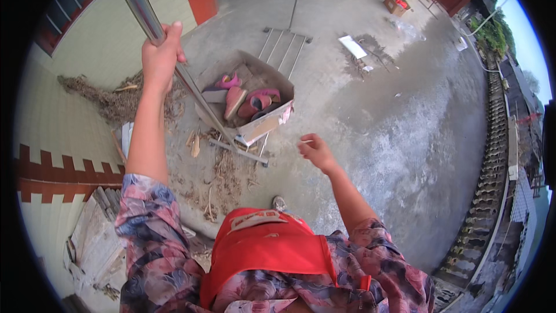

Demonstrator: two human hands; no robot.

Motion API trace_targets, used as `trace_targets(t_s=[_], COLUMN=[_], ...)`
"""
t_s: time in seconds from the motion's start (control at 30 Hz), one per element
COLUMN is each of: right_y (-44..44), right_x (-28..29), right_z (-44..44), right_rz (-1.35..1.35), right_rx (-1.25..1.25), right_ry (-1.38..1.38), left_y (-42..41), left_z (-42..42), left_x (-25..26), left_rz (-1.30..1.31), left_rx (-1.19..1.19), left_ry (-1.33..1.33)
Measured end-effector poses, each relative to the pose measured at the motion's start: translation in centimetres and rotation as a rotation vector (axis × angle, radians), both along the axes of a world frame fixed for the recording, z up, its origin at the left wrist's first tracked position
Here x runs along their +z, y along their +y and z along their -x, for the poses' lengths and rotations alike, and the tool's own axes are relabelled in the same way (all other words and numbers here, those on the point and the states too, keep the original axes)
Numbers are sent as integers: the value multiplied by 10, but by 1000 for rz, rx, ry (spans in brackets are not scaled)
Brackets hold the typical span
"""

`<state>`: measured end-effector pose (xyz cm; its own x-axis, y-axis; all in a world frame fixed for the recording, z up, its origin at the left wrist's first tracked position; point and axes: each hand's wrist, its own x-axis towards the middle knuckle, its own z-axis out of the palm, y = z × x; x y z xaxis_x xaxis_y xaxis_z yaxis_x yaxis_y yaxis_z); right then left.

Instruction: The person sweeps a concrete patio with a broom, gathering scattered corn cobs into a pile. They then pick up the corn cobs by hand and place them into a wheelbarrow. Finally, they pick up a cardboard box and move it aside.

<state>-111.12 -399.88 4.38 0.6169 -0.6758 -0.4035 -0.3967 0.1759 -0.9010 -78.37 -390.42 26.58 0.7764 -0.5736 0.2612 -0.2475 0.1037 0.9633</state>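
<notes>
My left hand is wrapped around an upright metal pole of a wheeled rack. A worn cardboard box rests on the rack's barred base. Inside it lie several shoes, among them a pink shoe and a dark red one. To the right of the box, apart from it, my right hand hangs over the concrete floor with its fingers loosely bent. A small pale spot shows at its fingertips; what it is I cannot tell.
Dry plant debris lies along the left wall and below the rack. A white board and a dark heap of twigs are farther off. A balustrade runs down the right side. Another cardboard box stands at the back.
</notes>
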Motion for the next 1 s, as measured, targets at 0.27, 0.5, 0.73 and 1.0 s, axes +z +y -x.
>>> trace_targets(t_s=[0.27,0.5,0.73,1.0], right_y=[-42,-71,-101,-151], right_x=[-22,2,3,-14], right_z=[159,133,127,137], right_rz=[-374,-401,-366,-440], right_rx=[-535,-567,-582,-622], right_ry=[214,220,321,359], left_y=[-50,-125,-214,-272], left_z=[-53,-69,-108,-129], left_x=[34,74,90,76], left_rz=[-9,-117,-117,-97], left_rx=[-178,-170,-266,-200], left_ry=[12,-39,-45,-46])
